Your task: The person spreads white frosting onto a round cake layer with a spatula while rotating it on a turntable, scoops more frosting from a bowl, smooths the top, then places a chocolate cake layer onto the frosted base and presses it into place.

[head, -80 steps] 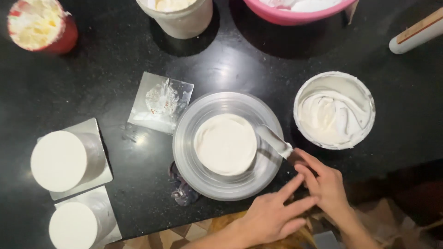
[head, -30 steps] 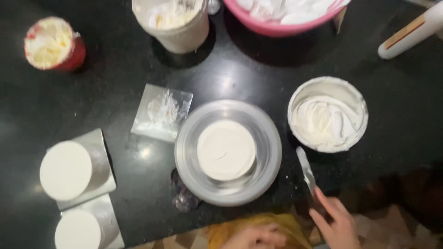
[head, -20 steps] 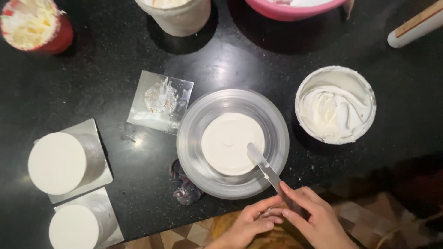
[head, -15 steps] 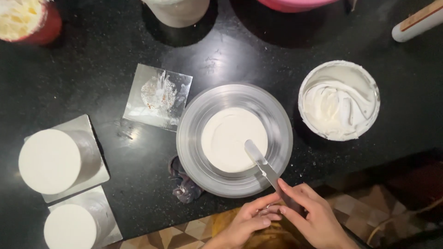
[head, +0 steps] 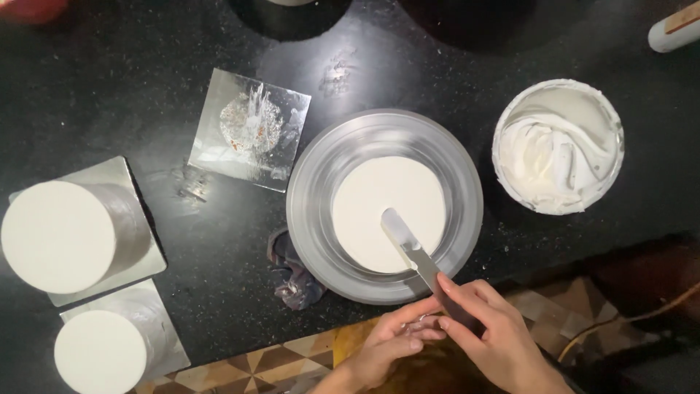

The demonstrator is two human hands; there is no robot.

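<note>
Spatula blade flat on white cake atop metal turntable on black counter, right hand grasping its handle, left hand fingertips curled loosely beside, cream bowl right.

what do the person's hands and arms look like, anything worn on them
Both hands are bare: the left hand and the right hand show no gloves, rings or nail polish that can be made out. No watch or bracelet shows at the wrists. No sleeve is visible; only a short stretch of each forearm is in view before the bottom edge of the picture.
</note>
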